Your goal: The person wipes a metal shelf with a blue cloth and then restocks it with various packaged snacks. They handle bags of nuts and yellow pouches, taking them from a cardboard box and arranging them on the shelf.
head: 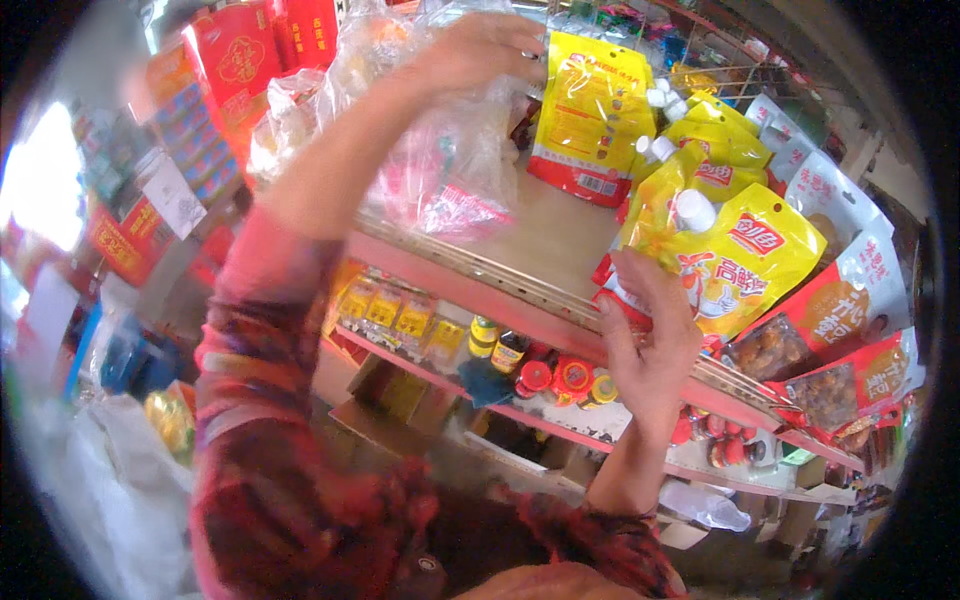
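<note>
My left hand (499, 52) reaches over the shelf's far side, its fingertips at the left edge of a yellow and red seasoning pouch (596, 120). Whether they grip it is unclear. My right hand (656, 334) is at the shelf's front edge, thumb and fingers apart, against the red bottom of a spouted yellow pouch (656, 202). A white cap (695, 210) tops one pouch. Another yellow pouch (750, 255) lies just right of my right hand, with more yellow pouches (720, 142) behind.
Clear plastic bags (450, 157) cover the shelf's left part. Red and silver snack bags (832, 300) line the right. A metal shelf rail (480, 274) runs along the front. Below stand red-lidded jars (574, 375), bottles (510, 351) and open cardboard boxes (390, 390). Red gift boxes (232, 60) stand back left.
</note>
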{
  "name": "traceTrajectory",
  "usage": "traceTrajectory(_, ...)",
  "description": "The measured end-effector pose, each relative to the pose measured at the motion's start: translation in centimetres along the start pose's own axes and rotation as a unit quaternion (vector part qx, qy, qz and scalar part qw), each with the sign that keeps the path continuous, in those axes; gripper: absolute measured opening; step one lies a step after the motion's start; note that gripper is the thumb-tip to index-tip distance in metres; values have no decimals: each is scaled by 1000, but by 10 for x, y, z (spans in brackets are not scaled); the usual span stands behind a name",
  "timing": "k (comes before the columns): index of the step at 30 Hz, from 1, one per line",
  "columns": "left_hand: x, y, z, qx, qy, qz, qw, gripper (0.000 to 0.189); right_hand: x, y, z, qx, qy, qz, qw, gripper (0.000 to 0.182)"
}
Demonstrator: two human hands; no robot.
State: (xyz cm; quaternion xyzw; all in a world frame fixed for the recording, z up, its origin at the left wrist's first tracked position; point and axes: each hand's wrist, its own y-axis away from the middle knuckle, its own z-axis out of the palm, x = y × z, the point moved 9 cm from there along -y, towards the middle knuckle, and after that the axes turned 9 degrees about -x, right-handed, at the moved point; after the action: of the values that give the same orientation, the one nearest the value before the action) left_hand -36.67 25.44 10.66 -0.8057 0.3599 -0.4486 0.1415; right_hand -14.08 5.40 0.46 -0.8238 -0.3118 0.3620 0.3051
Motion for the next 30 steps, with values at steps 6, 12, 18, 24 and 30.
traceTrajectory(6, -53, 100, -55, -107, -326, -118, 932, 55, -13, -1, 7, -34, 3, 11, 999, 39)
traceTrajectory(12, 15, 148, -24, 24, -433, 38, 900, 30, -34, -40, 44, -82, -63, 18, 995, 57)
traceTrajectory(18, 30, 185, -17, 1, -305, 45, 951, 43, -19, -77, 93, -133, 10, 0, 991, 85)
traceTrajectory(24, -17, 194, -63, 17, -330, -95, 939, 91, 0, -96, 136, -212, 22, 5, 977, 96)
traceTrajectory(30, -30, 174, -46, -15, -384, 14, 923, 51, -7, -103, 143, -227, 1, 40, 973, 64)
